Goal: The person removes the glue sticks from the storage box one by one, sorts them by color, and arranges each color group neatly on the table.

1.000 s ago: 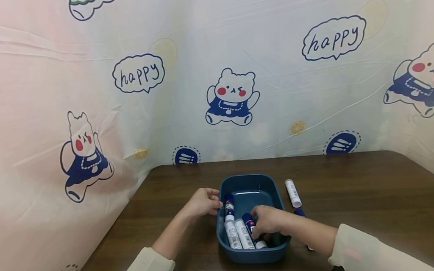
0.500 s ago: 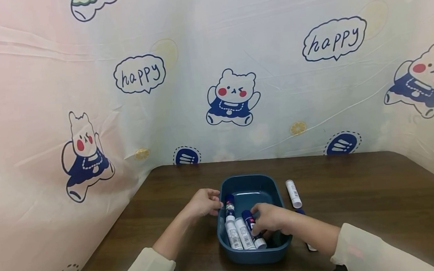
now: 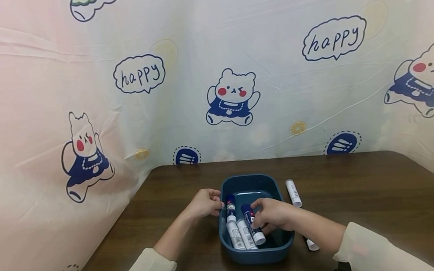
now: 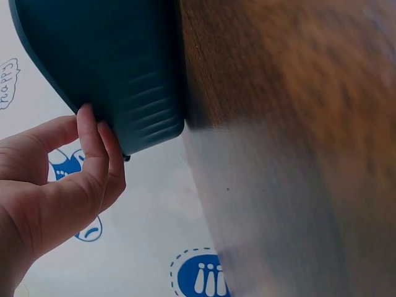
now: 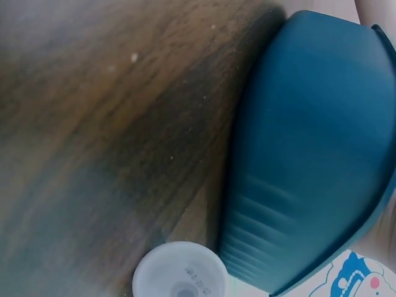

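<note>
A blue plastic bin [image 3: 262,257] stands on the table with several glue sticks inside. At its left side my left hand [image 3: 204,203] pinches the rim; in the left wrist view, the fingertips of this hand [image 4: 68,192] lie on the bin's outer wall [image 4: 142,80]. My right hand [image 3: 274,214] reaches in over the right rim and grips a navy-capped glue stick [image 3: 248,218], tilted, white end toward me. Left of it lie two white glue sticks [image 3: 235,235] side by side, with another navy-and-white one [image 3: 230,206] behind them along the left wall.
Outside, to the right of the bin, a white glue stick [image 3: 293,193] lies on the brown table [image 3: 360,201]. Another glue stick [image 3: 312,245] is mostly hidden under my right forearm. A patterned cloth [image 3: 184,112] hangs behind the table.
My right hand has moved up and slightly away from me with the glue stick, which now sits higher over the others. The bin has shifted slightly right; my left hand stays at its rim.
</note>
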`<state>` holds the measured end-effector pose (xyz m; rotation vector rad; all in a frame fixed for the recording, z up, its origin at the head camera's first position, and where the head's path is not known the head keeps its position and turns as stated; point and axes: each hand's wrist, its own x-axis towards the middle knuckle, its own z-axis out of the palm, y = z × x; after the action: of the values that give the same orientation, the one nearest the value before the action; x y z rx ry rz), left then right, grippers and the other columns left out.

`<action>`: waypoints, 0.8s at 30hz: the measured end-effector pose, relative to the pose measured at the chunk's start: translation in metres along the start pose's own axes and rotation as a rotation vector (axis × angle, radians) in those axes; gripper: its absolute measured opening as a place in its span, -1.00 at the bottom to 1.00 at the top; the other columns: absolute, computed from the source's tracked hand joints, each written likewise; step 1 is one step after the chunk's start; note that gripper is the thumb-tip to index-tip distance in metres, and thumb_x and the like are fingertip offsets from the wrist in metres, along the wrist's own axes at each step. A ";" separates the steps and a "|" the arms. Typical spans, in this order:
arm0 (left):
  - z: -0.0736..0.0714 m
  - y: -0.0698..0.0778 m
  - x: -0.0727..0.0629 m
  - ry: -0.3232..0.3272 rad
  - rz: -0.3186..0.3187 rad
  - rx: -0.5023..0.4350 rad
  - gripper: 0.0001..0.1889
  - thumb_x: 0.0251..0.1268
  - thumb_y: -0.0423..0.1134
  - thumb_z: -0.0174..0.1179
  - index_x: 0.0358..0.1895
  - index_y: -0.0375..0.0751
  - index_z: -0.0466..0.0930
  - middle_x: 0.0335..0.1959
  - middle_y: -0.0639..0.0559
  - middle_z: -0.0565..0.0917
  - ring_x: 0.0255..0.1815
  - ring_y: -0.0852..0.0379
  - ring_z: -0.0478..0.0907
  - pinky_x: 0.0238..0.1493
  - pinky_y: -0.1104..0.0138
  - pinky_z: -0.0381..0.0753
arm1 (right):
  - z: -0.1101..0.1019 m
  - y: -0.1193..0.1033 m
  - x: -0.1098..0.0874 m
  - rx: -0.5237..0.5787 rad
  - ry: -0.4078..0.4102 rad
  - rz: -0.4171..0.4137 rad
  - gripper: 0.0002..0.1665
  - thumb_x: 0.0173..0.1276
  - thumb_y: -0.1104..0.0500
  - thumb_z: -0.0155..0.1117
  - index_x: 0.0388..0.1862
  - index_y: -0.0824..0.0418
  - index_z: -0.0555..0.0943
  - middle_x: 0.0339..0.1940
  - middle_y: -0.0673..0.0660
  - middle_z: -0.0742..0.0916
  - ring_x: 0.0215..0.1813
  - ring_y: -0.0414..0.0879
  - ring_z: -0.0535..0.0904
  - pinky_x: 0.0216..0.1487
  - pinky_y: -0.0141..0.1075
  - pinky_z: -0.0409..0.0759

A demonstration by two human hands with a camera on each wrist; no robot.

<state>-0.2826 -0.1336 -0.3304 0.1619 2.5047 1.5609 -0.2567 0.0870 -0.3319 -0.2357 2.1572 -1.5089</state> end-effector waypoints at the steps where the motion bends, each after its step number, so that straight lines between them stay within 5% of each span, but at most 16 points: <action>1: 0.000 0.000 0.000 0.000 0.001 -0.002 -0.53 0.20 -0.46 0.14 0.18 -0.51 0.32 -0.29 -0.15 0.51 -0.34 0.03 0.56 -0.21 0.17 0.63 | -0.001 -0.001 -0.001 0.018 -0.007 -0.007 -0.26 0.04 0.44 0.27 0.23 0.40 0.25 -0.22 0.25 0.54 -0.25 0.03 0.49 -0.23 -0.14 0.62; 24: 0.000 -0.001 0.001 0.012 0.002 -0.001 -0.54 0.20 -0.47 0.14 0.18 -0.51 0.32 -0.29 -0.16 0.51 -0.33 0.04 0.56 -0.22 0.18 0.63 | -0.074 -0.002 -0.040 0.079 -0.010 -0.181 -0.18 0.19 0.34 0.15 0.35 0.45 0.00 0.08 0.37 0.39 -0.06 0.06 0.47 0.01 -0.06 0.53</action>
<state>-0.2836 -0.1335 -0.3318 0.1550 2.5134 1.5682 -0.2589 0.1645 -0.2986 -0.4197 2.1106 -1.6853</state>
